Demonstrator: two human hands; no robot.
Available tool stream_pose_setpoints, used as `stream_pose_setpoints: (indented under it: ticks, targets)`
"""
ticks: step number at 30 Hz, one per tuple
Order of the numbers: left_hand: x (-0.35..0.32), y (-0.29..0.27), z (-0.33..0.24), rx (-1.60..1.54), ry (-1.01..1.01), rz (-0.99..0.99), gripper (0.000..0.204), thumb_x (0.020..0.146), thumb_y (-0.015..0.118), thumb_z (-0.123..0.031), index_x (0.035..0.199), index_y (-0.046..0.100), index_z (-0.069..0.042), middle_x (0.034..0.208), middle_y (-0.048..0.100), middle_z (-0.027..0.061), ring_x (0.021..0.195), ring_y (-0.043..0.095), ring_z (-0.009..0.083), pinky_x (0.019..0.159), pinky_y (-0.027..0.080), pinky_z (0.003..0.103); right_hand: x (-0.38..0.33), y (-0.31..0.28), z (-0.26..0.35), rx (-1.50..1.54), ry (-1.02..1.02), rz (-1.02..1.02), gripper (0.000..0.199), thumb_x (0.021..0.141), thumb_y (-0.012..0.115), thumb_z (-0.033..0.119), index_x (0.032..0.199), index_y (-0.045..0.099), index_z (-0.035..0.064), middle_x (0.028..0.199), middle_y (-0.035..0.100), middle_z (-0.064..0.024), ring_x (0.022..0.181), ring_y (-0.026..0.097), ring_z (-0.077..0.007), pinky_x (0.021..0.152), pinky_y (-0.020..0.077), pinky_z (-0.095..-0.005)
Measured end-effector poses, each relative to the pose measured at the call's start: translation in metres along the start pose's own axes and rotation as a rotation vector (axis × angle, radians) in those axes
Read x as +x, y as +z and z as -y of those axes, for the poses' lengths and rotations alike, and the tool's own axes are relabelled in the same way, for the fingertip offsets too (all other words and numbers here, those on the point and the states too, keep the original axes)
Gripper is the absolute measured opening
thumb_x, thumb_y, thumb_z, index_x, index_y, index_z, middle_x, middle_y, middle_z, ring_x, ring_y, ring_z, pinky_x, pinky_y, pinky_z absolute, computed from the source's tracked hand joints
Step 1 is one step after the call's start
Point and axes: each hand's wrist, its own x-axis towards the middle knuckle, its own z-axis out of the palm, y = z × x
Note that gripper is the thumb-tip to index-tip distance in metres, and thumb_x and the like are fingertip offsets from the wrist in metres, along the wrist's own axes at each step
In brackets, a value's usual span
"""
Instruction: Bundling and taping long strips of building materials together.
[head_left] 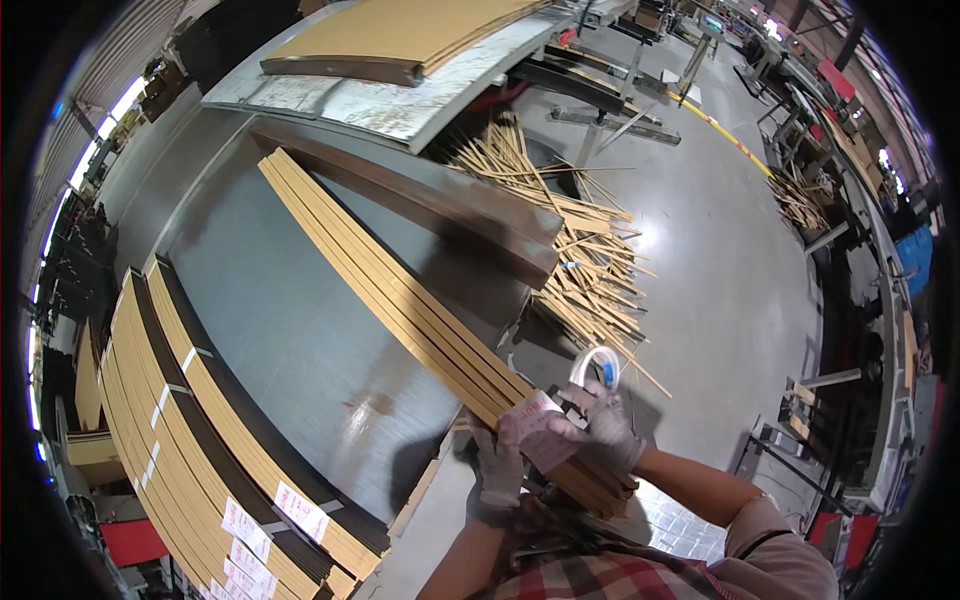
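Long tan strips (pixel 375 275) lie across a metal-topped table (pixel 300 290) in what appears to be a factory workshop. Banded stacks of similar pieces (pixel 190 470) line the table's edge, and a heap of thin scrap strips (pixel 595 265) litters the smooth grey floor (pixel 710 270). Metal-framed equipment (pixel 890 380) runs along the right side, while ribbed walling (pixel 115 80) rises at left, bright with daylight-like gaps.

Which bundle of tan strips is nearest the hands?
The bundle slanting across the grey table: left hand and right hand are at its near end; the other bundles lie further left.
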Motion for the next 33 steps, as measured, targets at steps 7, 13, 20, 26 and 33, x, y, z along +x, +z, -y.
stream_pose_setpoints:
  ticks: [7,13,20,26,33]
  targets:
    - [-0.003,0.020,-0.015,-0.055,0.071,0.019,0.070,0.087,0.068,-0.030,0.138,0.026,-0.007,0.119,0.049,0.0080,0.106,0.051,0.0170,0.089,0.046,0.032,0.010,0.025,-0.030,0.311,0.143,0.615,0.065,0.082,0.062,0.054,0.123,0.053,0.0049,0.118,0.053,-0.0238,0.111,0.054,-0.0322,0.093,0.0438,-0.0376]
    - [-0.004,0.015,-0.018,-0.092,-0.088,0.055,0.070,0.086,0.069,-0.032,0.137,0.028,-0.007,0.117,0.052,0.0092,0.102,0.055,0.0180,0.085,0.050,0.032,0.005,0.027,-0.034,-0.072,0.012,0.653,0.069,0.087,0.051,0.056,0.128,0.044,0.0013,0.114,0.051,-0.0302,0.107,0.054,-0.0413,0.089,0.0438,-0.0451]
    - [0.010,-0.004,0.004,-0.082,-0.189,0.253,0.105,0.085,0.069,-0.039,0.147,-0.010,-0.009,0.128,0.042,0.0152,0.112,0.050,0.0231,0.091,0.047,0.035,0.018,0.013,-0.021,0.019,0.038,0.684,0.059,0.091,0.050,0.051,0.122,0.048,0.0015,0.111,0.051,-0.0295,0.102,0.053,-0.0453,0.088,0.0428,-0.0481]
    - [-0.003,0.010,0.012,0.104,0.083,-0.052,0.077,0.090,0.064,-0.034,0.144,0.017,-0.007,0.124,0.046,0.0091,0.112,0.048,0.0178,0.093,0.044,0.032,0.018,0.004,-0.048,0.319,0.090,0.507,0.042,0.094,0.048,0.038,0.113,0.055,0.0005,0.107,0.055,-0.0237,0.102,0.053,-0.0407,0.089,0.0416,-0.0464]
    - [-0.016,0.011,-0.014,0.236,0.148,-0.113,0.084,0.091,0.063,-0.035,0.147,0.009,-0.006,0.128,0.042,0.0114,0.113,0.046,0.0218,0.098,0.039,0.034,0.015,-0.075,-0.008,0.129,0.124,0.461,0.041,0.087,0.056,0.015,0.127,0.052,0.0074,0.110,0.052,-0.0199,0.092,0.058,-0.0364,0.083,0.0481,-0.0399]
